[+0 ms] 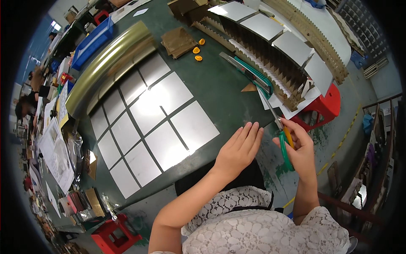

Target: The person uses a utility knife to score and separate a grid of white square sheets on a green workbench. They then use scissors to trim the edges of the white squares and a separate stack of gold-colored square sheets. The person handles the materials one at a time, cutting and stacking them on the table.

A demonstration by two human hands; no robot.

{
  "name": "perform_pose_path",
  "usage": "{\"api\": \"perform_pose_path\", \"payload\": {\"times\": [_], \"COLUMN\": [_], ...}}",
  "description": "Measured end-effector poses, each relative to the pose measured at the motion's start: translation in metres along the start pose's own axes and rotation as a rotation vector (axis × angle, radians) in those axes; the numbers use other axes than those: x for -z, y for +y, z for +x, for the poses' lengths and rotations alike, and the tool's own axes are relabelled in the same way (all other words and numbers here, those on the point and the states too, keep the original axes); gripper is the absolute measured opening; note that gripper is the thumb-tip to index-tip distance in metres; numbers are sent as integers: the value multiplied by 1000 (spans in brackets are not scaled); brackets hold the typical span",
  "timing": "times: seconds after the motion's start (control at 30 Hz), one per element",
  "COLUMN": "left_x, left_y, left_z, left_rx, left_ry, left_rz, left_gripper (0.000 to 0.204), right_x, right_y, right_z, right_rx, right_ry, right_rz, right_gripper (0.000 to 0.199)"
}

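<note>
My right hand (pixel 302 148) grips a pair of scissors (pixel 285 154) with a green and orange-yellow handle, their blades pointing up and left over the table's right corner. My left hand (pixel 241 150) lies flat, palm down, at the table's near edge, fingers stretched and holding nothing. To its left, silver rectangular sheets (pixel 195 125) sit in rows with narrow gaps. A roll of gold-tinted film (pixel 112 70) lies across their far end. Beyond the scissors is a green utility knife (pixel 249 73), beside a toothed rack (pixel 270 67) with silver sheets over it.
Brown square sheets (pixel 178 41) are stacked on the green table (pixel 220 84), near small orange rubber pieces (pixel 196 50). A blue tray (pixel 93 42) stands at the far left. Red stools (pixel 327 108) flank the table. Papers (pixel 57 154) cover the left side; shelving (pixel 372 169) stands right.
</note>
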State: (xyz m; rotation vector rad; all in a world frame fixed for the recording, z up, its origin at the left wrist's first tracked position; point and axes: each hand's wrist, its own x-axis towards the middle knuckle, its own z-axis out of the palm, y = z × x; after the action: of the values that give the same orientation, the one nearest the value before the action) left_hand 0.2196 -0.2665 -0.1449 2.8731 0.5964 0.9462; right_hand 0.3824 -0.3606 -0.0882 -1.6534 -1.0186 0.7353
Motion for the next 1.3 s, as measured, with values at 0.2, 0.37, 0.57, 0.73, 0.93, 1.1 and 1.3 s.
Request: {"api": "perform_pose_path", "payload": {"times": [0.2, 0.37, 0.57, 0.73, 0.93, 1.1, 1.3], "left_x": [-5, 41, 170, 260, 296, 291, 290], "left_y": [3, -30, -100, -116, -81, -76, -59], "left_z": [9, 30, -55, -174, -275, -304, -302], "left_rx": [176, 903, 998, 944, 845, 729, 883], "left_ry": [126, 146, 722, 741, 400, 118, -190], "left_rz": [-151, -1100, -770, -52, 493, 487, 252], "left_gripper": [32, 30, 32, 25, 31, 38, 81], "right_x": [7, 2, -22, -23, -59, -76, -86], "right_y": [1, -2, -9, 9, -11, -23, -38], "right_z": [-2, 1, -6, -4, 0, -6, -16], "right_rx": [-41, -22, 24, -7, 20, 43, -11], "right_ry": [33, -4, -106, -150, -241, -296, -268], "right_rz": [95, 124, 7, -13, -73, -85, -108], "right_gripper": [50, 48, 50, 46, 47, 48, 47]}}
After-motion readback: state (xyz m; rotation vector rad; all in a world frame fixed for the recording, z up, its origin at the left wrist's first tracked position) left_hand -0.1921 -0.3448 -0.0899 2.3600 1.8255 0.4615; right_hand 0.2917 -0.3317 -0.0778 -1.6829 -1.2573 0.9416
